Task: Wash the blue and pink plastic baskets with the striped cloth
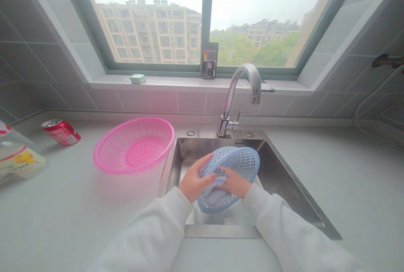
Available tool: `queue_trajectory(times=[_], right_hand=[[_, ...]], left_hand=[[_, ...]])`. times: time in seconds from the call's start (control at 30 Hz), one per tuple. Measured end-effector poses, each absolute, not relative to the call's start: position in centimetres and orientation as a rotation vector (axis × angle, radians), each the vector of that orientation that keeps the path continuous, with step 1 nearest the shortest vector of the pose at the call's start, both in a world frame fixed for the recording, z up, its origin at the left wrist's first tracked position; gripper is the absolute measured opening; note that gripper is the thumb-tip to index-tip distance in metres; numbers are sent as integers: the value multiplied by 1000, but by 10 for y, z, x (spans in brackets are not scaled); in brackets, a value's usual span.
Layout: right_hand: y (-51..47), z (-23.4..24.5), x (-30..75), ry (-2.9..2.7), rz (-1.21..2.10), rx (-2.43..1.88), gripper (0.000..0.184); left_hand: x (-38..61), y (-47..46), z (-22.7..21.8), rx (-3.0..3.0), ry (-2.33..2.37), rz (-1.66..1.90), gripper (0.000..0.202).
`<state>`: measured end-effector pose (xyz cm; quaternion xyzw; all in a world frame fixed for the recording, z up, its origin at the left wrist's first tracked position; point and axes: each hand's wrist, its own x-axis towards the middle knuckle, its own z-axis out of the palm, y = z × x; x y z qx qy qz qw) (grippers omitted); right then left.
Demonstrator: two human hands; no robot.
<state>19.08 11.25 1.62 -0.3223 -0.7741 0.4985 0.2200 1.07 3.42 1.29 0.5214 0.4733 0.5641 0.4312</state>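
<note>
A blue perforated plastic basket is held tilted over the steel sink. My left hand grips its left rim, with the thumb over the inside and the fingers partly out of sight behind it. Inside the basket, my right hand is closed on a pale grey-lilac cloth, which is bunched against the basket's inner wall. The right fingertips are partly hidden by the cloth.
A pink perforated basket sits on the counter left of the sink. Farther left are a red drink can and a plastic package. The chrome faucet rises behind the sink. A small pale green box and a black package are on the windowsill.
</note>
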Motion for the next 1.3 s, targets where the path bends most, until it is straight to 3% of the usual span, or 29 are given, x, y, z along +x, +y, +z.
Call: queue_trajectory(times=[0.13,0.23,0.47,0.6,0.8,0.97,1.17,1.3], right_hand=[[111,26,190,-1664,1601,-963,47],[108,34,188,-1470,1737,-884,39],[106,33,185,-1723,1703,-804,40],[104,27,184,-2138,1638,-788,39],[102,27,182,-1620,1852,-764,38],[103,27,183,-2053,1762,-776,40],[102,28,183,-1758,1862,-748,36],[104,27,184,-2139,1685,-777,39]], left_hand=[[6,37,11,1277,1131,1371,110],[3,36,11,1265,1048,1355,123],[11,36,10,1261,1046,1499,83],[11,37,11,1189,988,1506,82],[10,38,14,1130,993,1561,85],[10,38,12,1132,1011,1527,83],[12,38,12,1111,995,1558,85],[12,38,13,1166,1023,1538,78]])
